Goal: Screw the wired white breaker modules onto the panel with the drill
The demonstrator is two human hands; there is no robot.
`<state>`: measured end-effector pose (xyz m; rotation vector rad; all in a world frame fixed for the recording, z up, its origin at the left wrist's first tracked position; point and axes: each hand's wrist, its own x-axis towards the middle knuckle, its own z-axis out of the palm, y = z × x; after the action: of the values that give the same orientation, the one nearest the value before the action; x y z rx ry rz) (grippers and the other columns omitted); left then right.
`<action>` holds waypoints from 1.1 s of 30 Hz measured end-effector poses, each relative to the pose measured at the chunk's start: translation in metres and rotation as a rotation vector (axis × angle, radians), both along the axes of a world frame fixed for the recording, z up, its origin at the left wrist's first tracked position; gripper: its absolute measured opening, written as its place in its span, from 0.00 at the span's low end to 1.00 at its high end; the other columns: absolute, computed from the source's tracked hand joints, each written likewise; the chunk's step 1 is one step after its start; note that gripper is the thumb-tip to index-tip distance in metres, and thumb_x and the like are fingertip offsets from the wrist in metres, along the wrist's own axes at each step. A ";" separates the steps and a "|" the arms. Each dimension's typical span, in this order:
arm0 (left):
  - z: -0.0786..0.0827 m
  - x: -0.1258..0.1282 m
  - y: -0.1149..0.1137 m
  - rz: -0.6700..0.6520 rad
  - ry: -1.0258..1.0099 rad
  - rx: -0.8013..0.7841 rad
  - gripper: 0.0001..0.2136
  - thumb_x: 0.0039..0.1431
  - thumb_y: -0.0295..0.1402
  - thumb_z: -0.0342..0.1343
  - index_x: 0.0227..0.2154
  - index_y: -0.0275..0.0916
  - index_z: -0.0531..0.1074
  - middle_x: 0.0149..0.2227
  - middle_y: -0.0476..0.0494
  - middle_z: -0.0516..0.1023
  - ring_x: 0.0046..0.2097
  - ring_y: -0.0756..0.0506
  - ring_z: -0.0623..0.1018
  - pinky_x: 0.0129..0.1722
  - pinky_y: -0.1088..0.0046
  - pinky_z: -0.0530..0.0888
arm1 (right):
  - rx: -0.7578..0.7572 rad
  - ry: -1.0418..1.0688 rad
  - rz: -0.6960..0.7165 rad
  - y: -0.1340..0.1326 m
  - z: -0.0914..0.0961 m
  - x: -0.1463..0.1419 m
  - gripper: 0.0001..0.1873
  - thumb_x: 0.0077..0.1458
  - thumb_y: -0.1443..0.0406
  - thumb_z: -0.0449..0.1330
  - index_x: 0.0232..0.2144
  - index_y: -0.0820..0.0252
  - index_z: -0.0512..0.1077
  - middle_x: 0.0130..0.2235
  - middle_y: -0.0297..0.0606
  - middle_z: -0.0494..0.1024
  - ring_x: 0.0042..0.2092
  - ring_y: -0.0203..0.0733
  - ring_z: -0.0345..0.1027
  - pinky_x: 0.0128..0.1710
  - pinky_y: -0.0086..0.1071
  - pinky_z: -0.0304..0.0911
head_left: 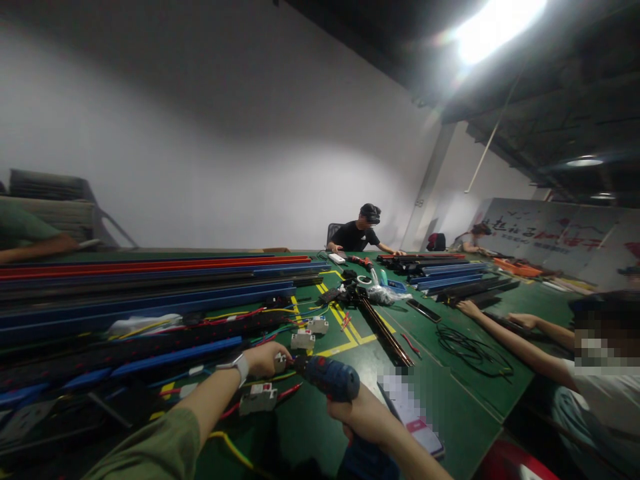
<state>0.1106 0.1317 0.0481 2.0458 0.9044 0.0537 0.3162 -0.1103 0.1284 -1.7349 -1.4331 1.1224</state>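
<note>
My right hand (367, 413) is wrapped round the grip of a blue cordless drill (333, 379), whose chuck points left. At the drill's tip, my left hand (264, 360), with a watch on its wrist, closes on a small whitish block (281, 362) that looks like a circuit breaker. Fingers hide part of that block, and I cannot tell whether the bit touches it. Just below lies another circuit breaker (259, 399) with red wires on it. Two more circuit breakers, a nearer one (303, 340) and a farther one (318, 325), sit beyond my left hand.
Long blue rails (175, 357) and loose coloured wires fill the left side. Copper-coloured bars (385, 330), a phone (423, 310) and a coiled black cable (473, 350) lie ahead and right on the green table (465, 407). Co-workers sit at the far side and right.
</note>
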 end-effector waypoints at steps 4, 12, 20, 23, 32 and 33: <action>-0.007 0.002 0.006 -0.023 0.013 -0.028 0.34 0.32 0.18 0.51 0.49 0.38 0.77 0.39 0.46 0.81 0.38 0.46 0.78 0.31 0.79 0.69 | 0.017 -0.001 0.001 0.000 -0.003 0.000 0.04 0.45 0.67 0.57 0.28 0.58 0.65 0.18 0.24 0.61 0.18 0.32 0.60 0.16 0.23 0.55; -0.001 0.001 0.001 -0.023 -0.008 -0.011 0.31 0.32 0.20 0.53 0.46 0.38 0.78 0.40 0.47 0.81 0.39 0.46 0.77 0.33 0.79 0.70 | 0.014 0.003 0.002 0.002 -0.007 0.004 0.04 0.47 0.66 0.58 0.28 0.58 0.65 0.18 0.24 0.62 0.19 0.32 0.61 0.16 0.23 0.57; -0.005 0.002 0.006 -0.025 0.024 -0.016 0.34 0.30 0.19 0.51 0.47 0.39 0.78 0.38 0.48 0.81 0.36 0.47 0.77 0.29 0.80 0.68 | 0.001 -0.003 -0.004 0.001 -0.001 0.000 0.04 0.45 0.67 0.57 0.28 0.58 0.65 0.17 0.25 0.62 0.18 0.33 0.60 0.16 0.23 0.56; -0.004 0.002 0.005 -0.021 0.038 -0.004 0.35 0.30 0.19 0.51 0.48 0.39 0.78 0.38 0.47 0.81 0.36 0.47 0.77 0.29 0.80 0.68 | 0.004 0.002 0.002 0.000 0.000 0.000 0.05 0.46 0.66 0.58 0.29 0.58 0.65 0.18 0.25 0.62 0.18 0.33 0.61 0.16 0.23 0.55; 0.015 -0.001 -0.008 -0.022 0.031 0.004 0.33 0.31 0.20 0.52 0.47 0.39 0.78 0.39 0.47 0.80 0.38 0.45 0.77 0.32 0.79 0.68 | -0.006 0.001 -0.012 0.001 0.001 -0.001 0.05 0.45 0.66 0.58 0.29 0.58 0.66 0.17 0.24 0.62 0.18 0.33 0.61 0.17 0.24 0.56; 0.019 -0.002 -0.010 -0.026 0.030 0.014 0.32 0.32 0.20 0.53 0.47 0.38 0.78 0.39 0.47 0.80 0.39 0.45 0.76 0.32 0.79 0.69 | -0.002 0.006 -0.011 0.001 0.001 0.000 0.05 0.45 0.66 0.58 0.30 0.58 0.67 0.18 0.24 0.62 0.18 0.33 0.61 0.17 0.24 0.56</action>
<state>0.1087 0.1215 0.0669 2.0759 0.8979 0.0154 0.3158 -0.1097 0.1296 -1.7374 -1.4176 1.1230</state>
